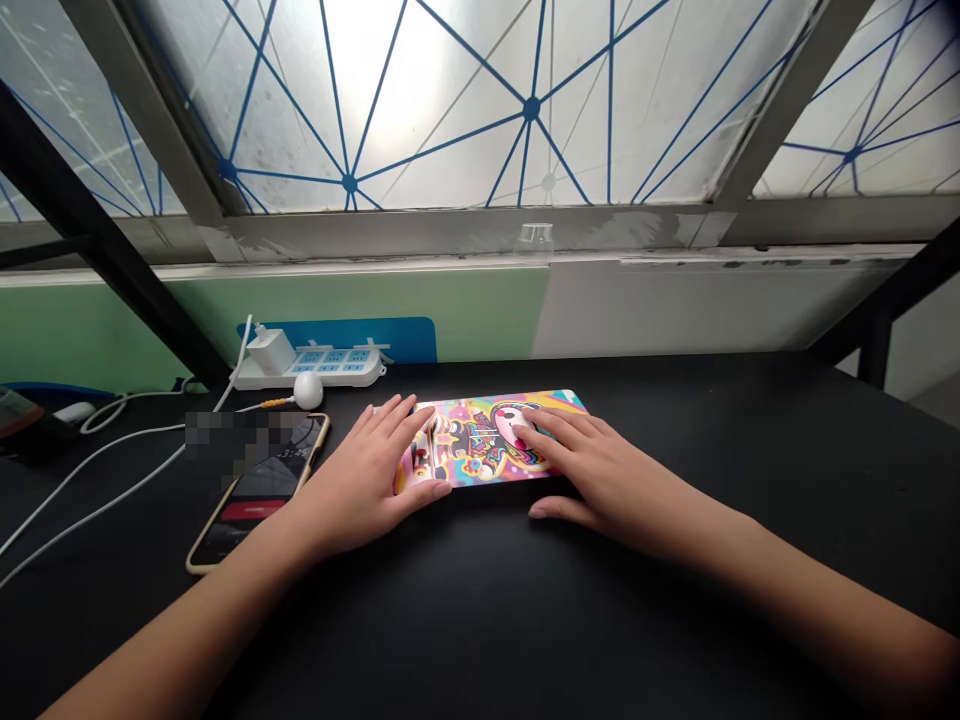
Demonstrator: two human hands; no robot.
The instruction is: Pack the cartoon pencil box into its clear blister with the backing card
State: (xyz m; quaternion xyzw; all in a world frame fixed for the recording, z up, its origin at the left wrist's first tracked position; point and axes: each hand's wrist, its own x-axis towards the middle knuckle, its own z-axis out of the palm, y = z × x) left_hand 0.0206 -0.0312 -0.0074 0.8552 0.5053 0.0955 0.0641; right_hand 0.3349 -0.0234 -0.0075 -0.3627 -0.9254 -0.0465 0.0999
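Note:
A flat rectangular item with a bright cartoon print (480,440) lies on the black table; whether it is a case, a box or a booklet I cannot tell. My left hand (382,470) rests over its left end, fingers stretched out and thumb along the near edge. On the right end lie the spread fingers of my right hand (592,470), its thumb apart on the table side. Both hands are open and touch the item without gripping it. Parts of the print are hidden under the fingers.
Left of my left hand lies a phone (259,510) with a lit screen. Behind it are a white power strip (337,367) with a charger (271,350), a round white object (308,390) and white cables (127,495). A dark object (34,425) sits far left. Windows rise behind the table.

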